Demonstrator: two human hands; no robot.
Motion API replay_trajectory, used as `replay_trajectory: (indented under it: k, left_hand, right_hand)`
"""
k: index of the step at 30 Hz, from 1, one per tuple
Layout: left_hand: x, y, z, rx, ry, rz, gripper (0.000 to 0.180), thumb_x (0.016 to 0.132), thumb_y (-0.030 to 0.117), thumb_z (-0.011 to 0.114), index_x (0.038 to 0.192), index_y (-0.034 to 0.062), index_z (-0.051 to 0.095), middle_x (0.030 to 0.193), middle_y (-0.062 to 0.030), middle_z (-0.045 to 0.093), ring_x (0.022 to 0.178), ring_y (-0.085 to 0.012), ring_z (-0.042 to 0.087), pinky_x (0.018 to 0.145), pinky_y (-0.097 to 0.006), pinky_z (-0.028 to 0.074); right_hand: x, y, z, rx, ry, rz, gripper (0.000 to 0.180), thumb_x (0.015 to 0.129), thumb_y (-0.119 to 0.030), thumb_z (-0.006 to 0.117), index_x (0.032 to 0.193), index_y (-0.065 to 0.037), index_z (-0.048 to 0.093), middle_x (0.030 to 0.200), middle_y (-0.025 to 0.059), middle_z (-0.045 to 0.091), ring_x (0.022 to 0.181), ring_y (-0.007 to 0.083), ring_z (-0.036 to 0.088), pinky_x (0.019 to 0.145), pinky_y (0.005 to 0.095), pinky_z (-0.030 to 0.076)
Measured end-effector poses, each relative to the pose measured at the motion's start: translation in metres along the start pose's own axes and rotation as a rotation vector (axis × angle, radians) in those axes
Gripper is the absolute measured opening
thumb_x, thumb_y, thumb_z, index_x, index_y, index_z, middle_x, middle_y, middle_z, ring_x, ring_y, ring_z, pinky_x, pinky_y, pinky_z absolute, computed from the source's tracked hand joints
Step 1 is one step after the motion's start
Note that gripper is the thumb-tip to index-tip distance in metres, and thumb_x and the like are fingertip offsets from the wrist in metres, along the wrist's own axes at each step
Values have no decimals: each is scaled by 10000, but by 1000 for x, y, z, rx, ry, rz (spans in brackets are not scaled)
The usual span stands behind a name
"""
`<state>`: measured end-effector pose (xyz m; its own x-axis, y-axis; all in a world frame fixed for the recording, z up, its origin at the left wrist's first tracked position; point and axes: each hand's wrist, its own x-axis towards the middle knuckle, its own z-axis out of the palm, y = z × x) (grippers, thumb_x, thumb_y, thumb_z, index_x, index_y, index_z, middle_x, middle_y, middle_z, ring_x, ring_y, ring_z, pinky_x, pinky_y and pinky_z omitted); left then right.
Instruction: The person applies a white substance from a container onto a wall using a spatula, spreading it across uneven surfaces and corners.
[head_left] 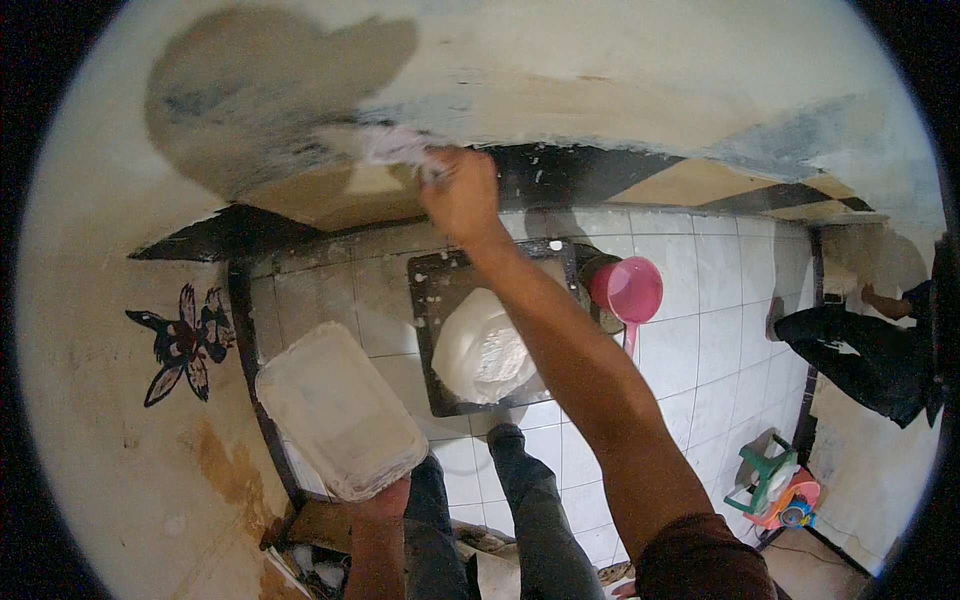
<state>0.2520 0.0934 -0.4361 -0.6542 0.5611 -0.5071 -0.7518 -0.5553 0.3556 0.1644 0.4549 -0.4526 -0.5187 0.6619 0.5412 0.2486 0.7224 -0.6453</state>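
Observation:
My right hand (462,195) is raised to the wall (580,95), fingers closed around a pale flat scraper (398,146). Motion blurs the scraper, so its exact shape is unclear. It meets the wall just above a black painted band (560,175). Low on the left, my left hand (388,497) grips the near end of a white rectangular tray (340,415), smeared with white paste; the tray partly hides its fingers. Below my right forearm, an open white bag (465,350) of white powder or paste stands on a dark-edged board (425,300).
A pink dipper (634,290) rests by a dark container (598,275) right of the board. White tiles (670,345) cover the floor. At the far right is another person (870,340) in dark clothes. A green-and-orange plastic item (775,485) stands lower right. A flower (185,345) is painted on the left wall.

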Motion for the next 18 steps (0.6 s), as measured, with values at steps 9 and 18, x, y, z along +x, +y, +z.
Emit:
replay_trajectory:
  k: [9,18]
  left_hand:
    - [23,-43,26,-42,-200,-41,553,940,450,431,1357,91,379,1393,-129,418,1262,-347,406,1126,-529,207]
    - [9,-27,10,65,56,-26,630,889,534,474,1358,118,418,1373,-114,458,1270,-322,430,1069,-535,322]
  right_hand:
    - [-18,191,-224,141,302,441,181,835,-61,548,930,-48,701,881,59,684,790,196,629,742,306,498]
    - [-33,-26,11,232,-109,165,291,700,-75,666,987,-26,664,943,205,644,890,364,622,816,400,491]
